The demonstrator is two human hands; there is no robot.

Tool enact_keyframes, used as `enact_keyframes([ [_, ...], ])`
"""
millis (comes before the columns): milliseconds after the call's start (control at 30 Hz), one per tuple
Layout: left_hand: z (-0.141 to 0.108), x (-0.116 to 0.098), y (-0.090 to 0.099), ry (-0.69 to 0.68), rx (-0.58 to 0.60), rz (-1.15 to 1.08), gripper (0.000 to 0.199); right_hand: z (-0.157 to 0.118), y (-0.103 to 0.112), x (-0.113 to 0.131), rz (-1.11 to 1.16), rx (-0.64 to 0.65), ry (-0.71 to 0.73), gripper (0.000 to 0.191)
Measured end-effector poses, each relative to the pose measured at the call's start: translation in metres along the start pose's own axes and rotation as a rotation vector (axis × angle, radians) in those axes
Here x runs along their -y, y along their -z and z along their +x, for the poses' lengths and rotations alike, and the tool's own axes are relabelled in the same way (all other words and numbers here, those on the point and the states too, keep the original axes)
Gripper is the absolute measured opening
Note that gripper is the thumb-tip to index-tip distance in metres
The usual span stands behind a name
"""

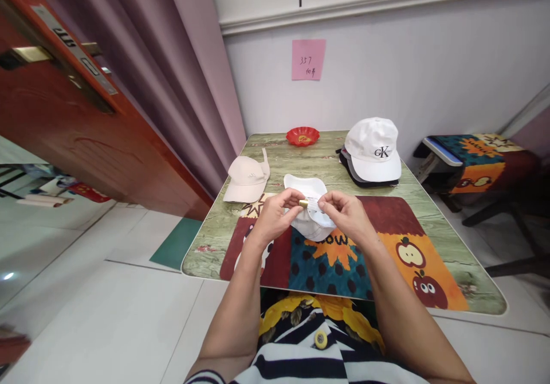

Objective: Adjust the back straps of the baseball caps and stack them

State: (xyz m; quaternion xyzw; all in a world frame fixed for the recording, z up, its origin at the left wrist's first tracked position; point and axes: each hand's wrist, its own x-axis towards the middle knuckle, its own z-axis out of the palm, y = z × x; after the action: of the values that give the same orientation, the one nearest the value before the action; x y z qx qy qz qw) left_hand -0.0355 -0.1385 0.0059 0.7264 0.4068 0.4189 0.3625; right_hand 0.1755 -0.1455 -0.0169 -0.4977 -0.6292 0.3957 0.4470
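Observation:
A white cap lies on the patterned mat in front of me, its brim facing away and its back strap towards my hands. My left hand is closed, pinching a small gold buckle at the cap's back. On the other side, my right hand is closed with thumb and fingertips on the cap's strap. Part of the strap is hidden by the fingers. Left of the hands sits a beige cap, its loose strap sticking up.
Several caps are stacked at the right, with a white cap on top. A red scalloped dish stands at the table's back edge. The colourful mat covers the front. A pink note is on the wall; a wooden door stands left.

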Motion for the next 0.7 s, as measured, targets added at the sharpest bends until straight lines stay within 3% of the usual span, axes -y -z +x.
enact_keyframes([
  [367, -0.001, -0.011, -0.003, -0.069, 0.038, 0.133, 0.015, 0.001, -0.009, 0.001, -0.055, -0.023, 0.061, 0.026],
  [700, -0.001, -0.005, 0.0, -0.027, -0.017, 0.14, 0.014, -0.004, 0.001, -0.002, -0.047, 0.046, 0.006, 0.027],
])
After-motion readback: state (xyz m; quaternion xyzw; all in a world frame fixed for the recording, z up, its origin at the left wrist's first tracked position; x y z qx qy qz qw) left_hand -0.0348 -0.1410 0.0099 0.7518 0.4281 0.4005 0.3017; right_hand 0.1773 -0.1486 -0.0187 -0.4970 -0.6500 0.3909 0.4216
